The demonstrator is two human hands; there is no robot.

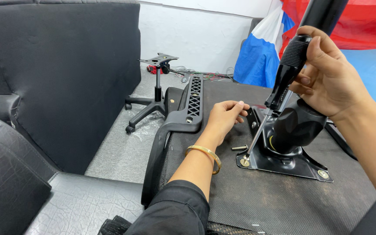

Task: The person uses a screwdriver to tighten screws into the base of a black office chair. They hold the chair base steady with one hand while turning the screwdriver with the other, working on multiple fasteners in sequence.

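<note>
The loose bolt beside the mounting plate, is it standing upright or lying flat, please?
Lying flat: the bolt rests on its side on the seat underside, just left of the plate.

**Hands and a screwdriver on a chair seat**

The right hand [327, 76] holds a black screwdriver [283, 78] by its handle. The thin metal tip sits on a screw [244, 162] at the near left corner of a black metal plate [283, 163]. The plate lies on the underside of a chair seat [257, 200]. The left hand [224, 118] rests on the seat, with the fingers at the edge of the plate. A gold bangle [205, 154] is on that wrist. A loose bolt [239, 148] lies just beside the plate. A chair base [153, 100] with wheels stands on the floor behind. A black sofa [57, 87] is on the left.
</note>
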